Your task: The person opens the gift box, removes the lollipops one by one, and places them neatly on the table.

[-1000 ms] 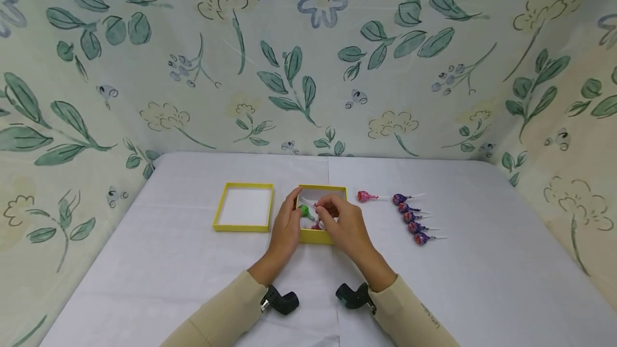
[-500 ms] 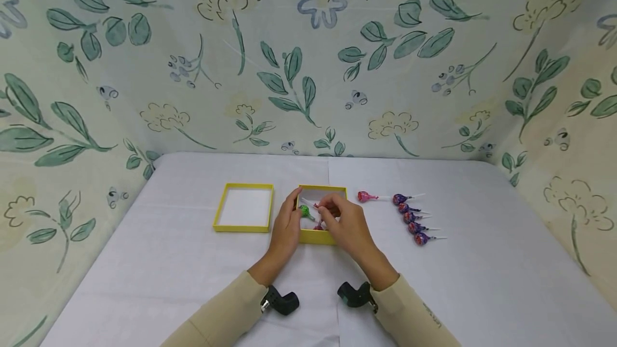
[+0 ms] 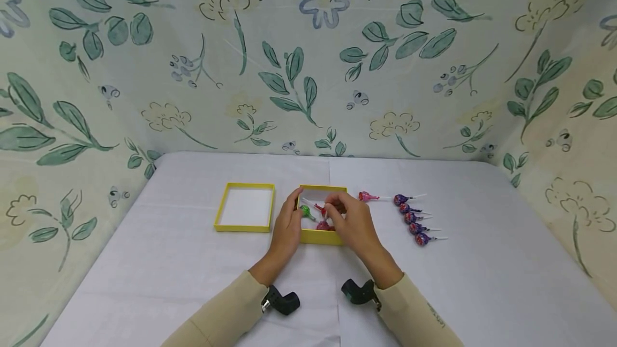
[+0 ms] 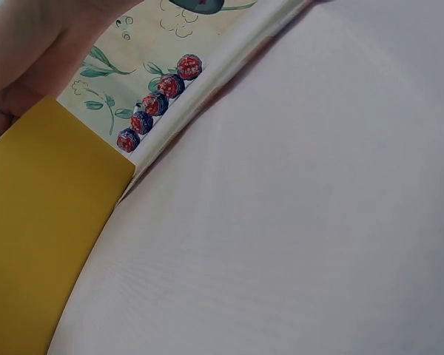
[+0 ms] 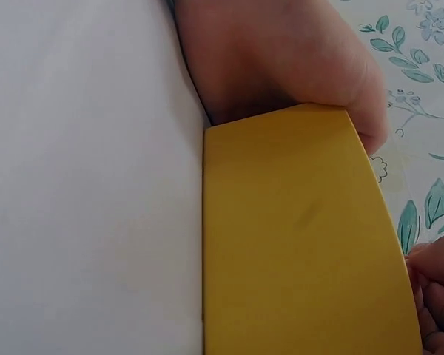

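An open yellow box sits mid-table in the head view with lollipops inside. My left hand grips its left wall, thumb at the rim. Above the box's right part, my right hand has thumb and index together, pinching what seems to be a lollipop stick; the fingers partly hide it. A green lollipop lies inside at the left, a pinkish-red lollipop near the front wall. The box wall fills much of the right wrist view, with the right fingertips at its edge.
Left of the box lies a yellow-rimmed lid, inside up. To the right, a pink lollipop lies beside a slanting column of several purple lollipops. Floral cloth hangs behind the white table.
My right hand has shifted slightly right, showing more of the red lollipops in the box. The left hand stays on the box wall.
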### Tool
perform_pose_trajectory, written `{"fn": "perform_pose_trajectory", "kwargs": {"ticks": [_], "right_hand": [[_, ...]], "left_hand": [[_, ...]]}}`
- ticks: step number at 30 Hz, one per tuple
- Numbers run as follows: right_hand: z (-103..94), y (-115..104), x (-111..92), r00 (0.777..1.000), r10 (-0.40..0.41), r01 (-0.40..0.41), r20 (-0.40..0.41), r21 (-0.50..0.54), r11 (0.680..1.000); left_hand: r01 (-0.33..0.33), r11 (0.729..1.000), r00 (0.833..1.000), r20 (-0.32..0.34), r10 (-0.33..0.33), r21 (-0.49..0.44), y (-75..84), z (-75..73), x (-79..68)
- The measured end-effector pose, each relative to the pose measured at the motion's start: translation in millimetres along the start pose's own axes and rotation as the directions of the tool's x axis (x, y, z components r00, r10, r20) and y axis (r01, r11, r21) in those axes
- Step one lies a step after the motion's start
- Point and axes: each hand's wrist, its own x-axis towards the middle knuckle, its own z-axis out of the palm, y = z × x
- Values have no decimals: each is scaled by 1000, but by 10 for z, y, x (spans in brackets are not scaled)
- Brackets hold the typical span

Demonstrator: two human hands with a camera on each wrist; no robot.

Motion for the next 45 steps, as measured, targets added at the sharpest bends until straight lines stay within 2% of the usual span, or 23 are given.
{"fn": "perform_pose_trajectory", "kwargs": {"ticks": [11, 20, 31, 40, 44, 45], "right_hand": [[-121, 67, 40, 998, 34, -36, -48, -45, 998], [-226, 83, 58, 995, 56, -57, -80, -16, 998], [-389, 157, 85, 984, 82, -86, -159, -21, 996], [-516, 220, 94, 979, 100, -102, -176, -3, 995], [-553, 263, 92, 978, 137, -138, -159, 5, 990], [-510, 441, 118, 978, 117, -119, -172, -1, 993]], "left_hand": [[1, 1000, 1000, -2, -1, 5, 9, -6, -8], [7, 1000, 1000, 7, -7, 3, 4, -9, -15], [-1, 1000, 1000, 7, 1, -8, -6, -11, -20], [5, 1000, 1000, 8, -5, -5, -6, -8, -21], [7, 1000, 1000, 6, -7, -5, -10, -8, -25], [8, 1000, 1000, 6, -8, -5, -12, -8, -26]]}}
